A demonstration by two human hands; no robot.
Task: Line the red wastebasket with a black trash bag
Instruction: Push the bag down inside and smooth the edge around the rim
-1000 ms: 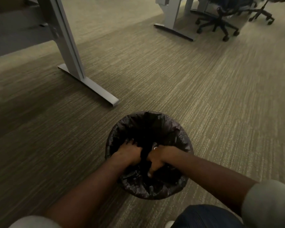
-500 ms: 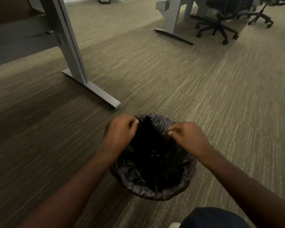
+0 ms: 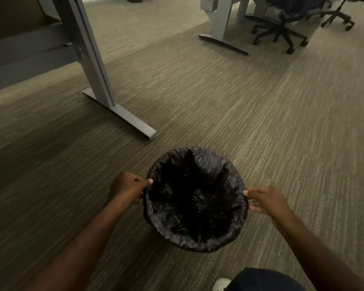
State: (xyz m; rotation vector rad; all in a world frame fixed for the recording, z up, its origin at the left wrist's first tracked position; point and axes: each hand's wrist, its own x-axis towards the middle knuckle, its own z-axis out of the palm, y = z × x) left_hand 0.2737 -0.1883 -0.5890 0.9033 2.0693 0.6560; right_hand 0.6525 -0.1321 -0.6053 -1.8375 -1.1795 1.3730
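— What is at the centre of the frame?

— A black trash bag (image 3: 194, 198) spread over a round wastebasket that stands on the carpeted floor (image 3: 261, 122), low in the head view and just ahead of the person's knee (image 3: 265, 280). The bag's crinkled plastic is folded over the rim all the way round and sags into the dark interior. The basket's red wall is hidden under the plastic; no red shows.

— And the hands?

— One at each side of the rim. The left hand (image 3: 127, 189) is at the left edge, its grip closed on the bag's folded hem, thumb on top and fingers curled beneath. The right hand (image 3: 265, 199) is at the right edge, its grip likewise pinched on the plastic, thumb tip pointing inward. Both forearms are bare and reach in from the bottom corners.

— What surrounds the basket?

— A grey metal bench leg (image 3: 88, 59) rises at upper left, its flat foot (image 3: 122, 114) running along the carpet toward the basket and ending near its far rim, not touching it. A second bench leg (image 3: 221, 19) stands well apart at the top, with a black wheeled office chair (image 3: 282, 28) beside it. A white shoe tip (image 3: 220, 283) shows at the bottom edge.
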